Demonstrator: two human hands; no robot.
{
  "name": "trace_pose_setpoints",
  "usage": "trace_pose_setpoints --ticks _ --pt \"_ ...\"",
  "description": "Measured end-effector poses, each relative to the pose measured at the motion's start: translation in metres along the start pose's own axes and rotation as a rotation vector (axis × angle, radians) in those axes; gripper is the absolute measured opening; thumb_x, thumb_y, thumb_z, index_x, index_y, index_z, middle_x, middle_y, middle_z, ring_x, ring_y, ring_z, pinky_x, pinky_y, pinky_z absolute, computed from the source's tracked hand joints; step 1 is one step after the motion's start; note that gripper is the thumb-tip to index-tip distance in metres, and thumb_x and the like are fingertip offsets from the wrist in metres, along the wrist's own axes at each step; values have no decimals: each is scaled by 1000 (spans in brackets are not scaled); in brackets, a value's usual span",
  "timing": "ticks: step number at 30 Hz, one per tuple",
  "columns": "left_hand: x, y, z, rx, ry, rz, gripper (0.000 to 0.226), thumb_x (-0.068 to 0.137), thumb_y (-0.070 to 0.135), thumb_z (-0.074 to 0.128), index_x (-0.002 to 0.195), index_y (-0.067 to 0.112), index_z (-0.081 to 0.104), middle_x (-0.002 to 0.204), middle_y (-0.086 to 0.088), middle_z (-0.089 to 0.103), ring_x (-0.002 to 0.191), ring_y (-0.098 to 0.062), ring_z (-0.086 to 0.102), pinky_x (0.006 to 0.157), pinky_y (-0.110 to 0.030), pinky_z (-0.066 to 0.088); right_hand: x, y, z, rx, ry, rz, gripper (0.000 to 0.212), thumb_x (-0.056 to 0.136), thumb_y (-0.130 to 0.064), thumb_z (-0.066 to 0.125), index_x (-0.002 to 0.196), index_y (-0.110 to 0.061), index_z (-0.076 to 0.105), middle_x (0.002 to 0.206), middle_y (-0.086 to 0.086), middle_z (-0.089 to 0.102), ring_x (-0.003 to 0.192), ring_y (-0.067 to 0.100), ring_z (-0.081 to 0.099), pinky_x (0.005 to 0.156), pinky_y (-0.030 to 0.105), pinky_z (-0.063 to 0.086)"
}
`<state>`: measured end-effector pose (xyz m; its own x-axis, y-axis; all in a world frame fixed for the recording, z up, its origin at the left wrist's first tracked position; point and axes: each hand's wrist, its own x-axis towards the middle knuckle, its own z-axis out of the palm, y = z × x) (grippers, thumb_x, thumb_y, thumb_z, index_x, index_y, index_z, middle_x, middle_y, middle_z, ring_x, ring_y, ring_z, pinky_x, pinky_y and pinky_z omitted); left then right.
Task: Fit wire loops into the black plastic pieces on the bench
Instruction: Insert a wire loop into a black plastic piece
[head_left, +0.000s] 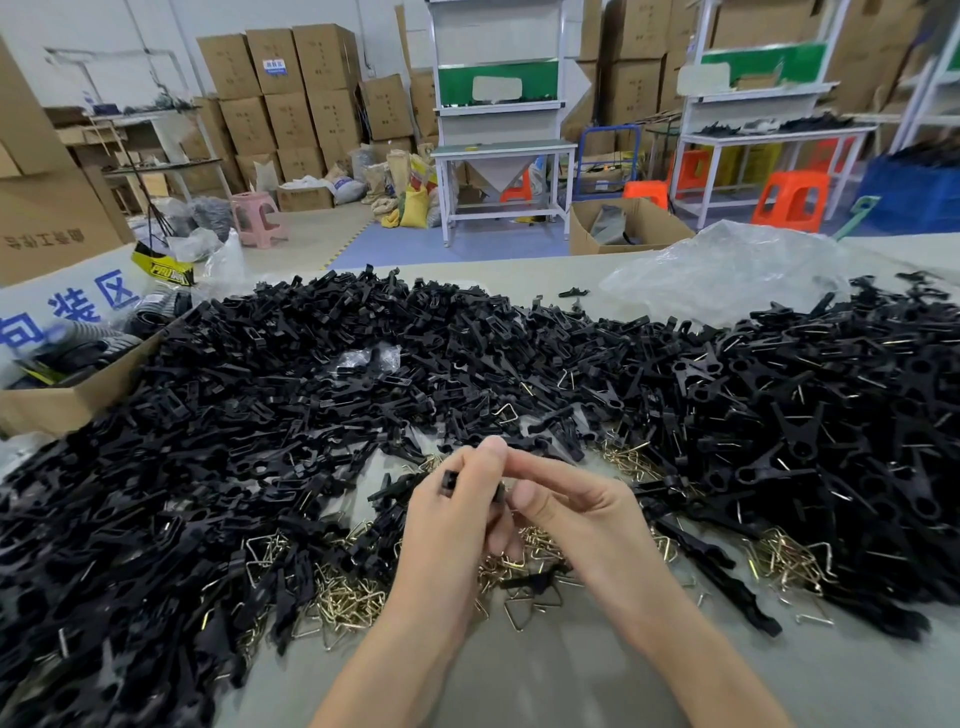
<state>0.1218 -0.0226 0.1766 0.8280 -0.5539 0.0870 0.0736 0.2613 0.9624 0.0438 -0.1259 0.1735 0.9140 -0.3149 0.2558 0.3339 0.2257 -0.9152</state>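
Note:
My left hand and my right hand meet above the bench's near middle. Between their fingers sits a small black plastic piece, mostly hidden; both hands pinch it. Whether a wire loop is in it I cannot tell. A huge heap of black plastic pieces covers the bench's left and centre. Another heap on the right has wires showing in its pieces. Loose brass-coloured wire loops lie scattered beneath and around my hands.
The grey bench shows bare surface in front of me. A cardboard box with dark parts stands at the left edge. A crumpled clear plastic bag lies at the back right. Beyond are workbenches, stools and stacked cartons.

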Motion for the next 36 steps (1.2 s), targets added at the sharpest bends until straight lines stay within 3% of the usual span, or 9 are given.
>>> trace_pose_setpoints --ticks 9,13,17,20,24,27,31,34,36 --pt "-4 4 5 23 -28 -26 50 89 39 61 80 -8 50 43 6 36 41 -15 30 44 -27 39 1 -4 2 -41 -12 12 25 86 -18 71 109 -25 79 69 12 73 58 16 66 61 24 54" --pt "-4 4 11 -112 -19 -120 30 96 23 59 72 10 48 42 9 35 34 -8 26 38 -21 33 1 -2 4 -33 4 21 22 86 -15 70 106 -19 79 67 11 73 53 15 67 56 20 53" --pt "-5 6 13 -230 -85 -157 29 80 33 66 84 9 49 44 8 34 32 -4 26 35 -19 33 2 -2 3 -43 24 43 23 86 -11 72 108 -16 78 64 17 71 50 16 66 53 19 52" --pt "-6 7 13 -198 -74 -154 34 86 34 70 89 6 51 42 7 32 33 -6 25 36 -20 33 3 -1 3 -34 26 50 28 84 -11 73 112 -15 76 66 16 70 52 20 68 52 21 53" --pt "-6 7 12 -76 -47 -142 47 100 27 52 91 -19 51 41 6 32 34 -9 25 39 -22 33 4 0 2 -68 30 52 25 83 -15 74 107 -22 77 74 10 73 55 22 70 51 25 55" --pt "-6 8 9 -54 -60 -117 44 102 27 49 82 -11 52 43 7 34 35 -10 25 39 -23 33 4 2 2 -87 37 38 26 83 -17 74 107 -28 77 83 6 74 57 24 70 52 26 56" --pt "-6 7 6 -22 -90 -116 54 103 31 49 94 -22 53 41 4 32 40 -15 26 43 -26 36 3 2 1 -93 4 3 27 86 -18 73 108 -33 77 94 4 76 58 21 72 54 24 56" --pt "-5 6 4 -32 -68 -130 44 100 35 54 81 -1 70 41 5 33 41 -15 27 44 -26 36 3 4 -1 -122 -31 15 30 84 -24 77 112 -36 75 102 2 76 63 22 73 59 24 57" --pt "-4 6 3 -34 -54 -141 42 94 44 60 69 11 66 41 5 33 40 -14 28 42 -25 37 3 6 -3 -191 -55 35 36 81 -33 80 116 -39 72 98 -1 76 65 18 73 63 23 57"
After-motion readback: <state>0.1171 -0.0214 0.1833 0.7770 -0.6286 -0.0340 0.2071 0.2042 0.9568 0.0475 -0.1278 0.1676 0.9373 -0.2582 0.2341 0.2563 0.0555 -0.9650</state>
